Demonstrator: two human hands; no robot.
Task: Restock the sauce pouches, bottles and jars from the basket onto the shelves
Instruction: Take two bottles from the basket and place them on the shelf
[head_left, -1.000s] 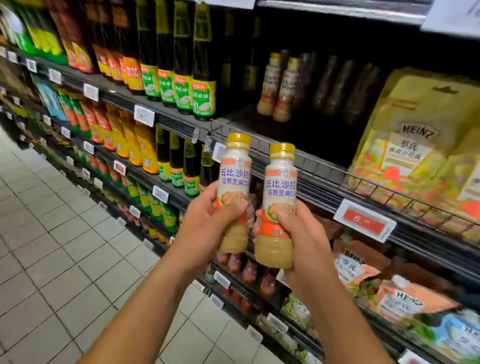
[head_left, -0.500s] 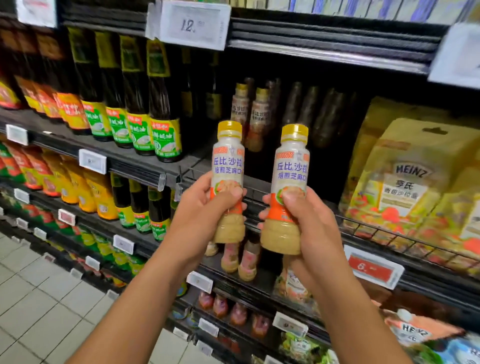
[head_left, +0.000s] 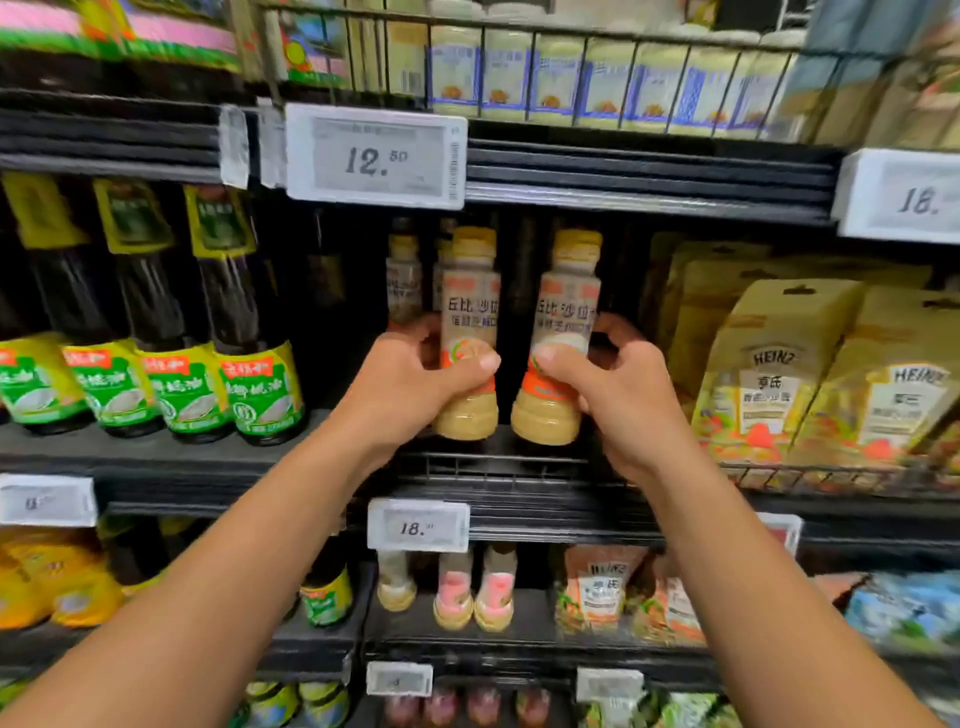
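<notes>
I hold two small sesame dressing bottles with yellow caps and orange-white labels, both upright. My left hand (head_left: 410, 384) grips the left bottle (head_left: 467, 312) around its lower half. My right hand (head_left: 618, 395) grips the right bottle (head_left: 566, 312) the same way. Both bottles hang just above the front wire rail of the middle shelf (head_left: 498, 462), inside its opening. Behind them stand matching bottles (head_left: 404, 280) deep in the dark bay. The basket is out of view.
Tall dark bottles with green labels (head_left: 260, 384) fill the shelf to the left. Yellow Heinz pouches (head_left: 769, 374) stand to the right. A 12.50 price tag (head_left: 374, 156) hangs above, an 18 tag (head_left: 418, 526) below. Lower shelves hold small bottles (head_left: 452, 592) and pouches.
Both hands have carried the bottles up and forward from in front of the shelf edge into the middle shelf bay. My view has lifted and faces the shelf squarely.
</notes>
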